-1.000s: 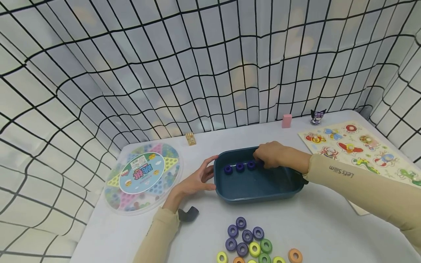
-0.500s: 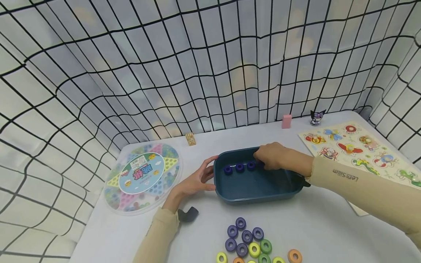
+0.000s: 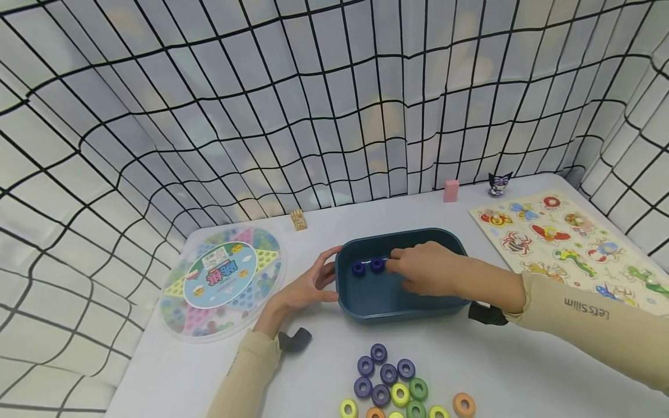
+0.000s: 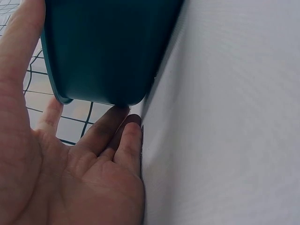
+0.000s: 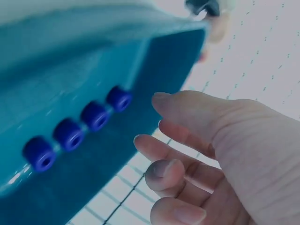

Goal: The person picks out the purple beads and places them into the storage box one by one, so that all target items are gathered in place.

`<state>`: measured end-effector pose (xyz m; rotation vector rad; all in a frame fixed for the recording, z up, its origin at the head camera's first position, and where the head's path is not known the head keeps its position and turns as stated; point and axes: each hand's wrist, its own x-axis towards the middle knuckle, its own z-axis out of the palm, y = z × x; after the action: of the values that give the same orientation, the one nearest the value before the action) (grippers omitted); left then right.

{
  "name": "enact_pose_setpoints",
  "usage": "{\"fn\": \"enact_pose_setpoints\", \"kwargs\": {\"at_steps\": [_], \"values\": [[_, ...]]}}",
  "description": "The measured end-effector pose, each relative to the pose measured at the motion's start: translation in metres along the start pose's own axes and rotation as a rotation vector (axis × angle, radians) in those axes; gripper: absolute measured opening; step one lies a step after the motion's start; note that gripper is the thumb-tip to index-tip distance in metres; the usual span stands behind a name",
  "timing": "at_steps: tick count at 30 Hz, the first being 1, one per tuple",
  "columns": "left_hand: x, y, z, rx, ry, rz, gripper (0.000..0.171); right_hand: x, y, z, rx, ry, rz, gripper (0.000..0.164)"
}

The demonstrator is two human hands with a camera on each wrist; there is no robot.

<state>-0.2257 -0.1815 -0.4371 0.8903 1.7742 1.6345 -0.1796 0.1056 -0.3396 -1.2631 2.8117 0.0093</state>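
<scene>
A dark teal rectangular tray [image 3: 402,315] stands on the white table in the head view. Several purple ring-shaped beads [image 5: 69,134] line one long wall inside it, all showing in the right wrist view. My right hand [image 3: 425,270] is over the tray, fingers loosely bent, holding nothing; in the head view it covers part of the bead row. At the tray's left end, my left hand [image 3: 308,284] spreads thumb and fingers, with the tips at the corners. The left wrist view shows fingertips against the tray's end wall [image 4: 103,51] and the palm set apart from it.
Loose purple beads [image 3: 388,374], yellow beads [image 3: 400,395], green beads [image 3: 418,389] and orange beads [image 3: 463,404] lie before the tray. A round game set [image 3: 222,276] is left, an insect picture board [image 3: 551,232] right. A pink block [image 3: 450,191] and a figurine [image 3: 499,184] stand behind.
My right hand has drawn back from the bead row toward the right and front, its fingers loosened off the last bead. The left hand keeps its place at the tray's end.
</scene>
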Motion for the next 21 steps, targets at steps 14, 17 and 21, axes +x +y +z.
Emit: {"fn": "enact_pose_setpoints", "kwargs": {"at_steps": [14,17,21], "values": [[-0.001,0.012,0.005,-0.006,-0.001,-0.014,0.095,-0.026,-0.046,0.01,0.104,-0.095,-0.152,0.022],[-0.001,0.012,0.006,-0.005,-0.003,-0.016,0.096,-0.028,-0.053,0.017,0.131,-0.167,-0.144,0.022],[-0.001,0.012,0.006,-0.01,-0.005,-0.019,0.095,-0.03,-0.061,0.031,0.159,-0.216,-0.169,0.019]]}}
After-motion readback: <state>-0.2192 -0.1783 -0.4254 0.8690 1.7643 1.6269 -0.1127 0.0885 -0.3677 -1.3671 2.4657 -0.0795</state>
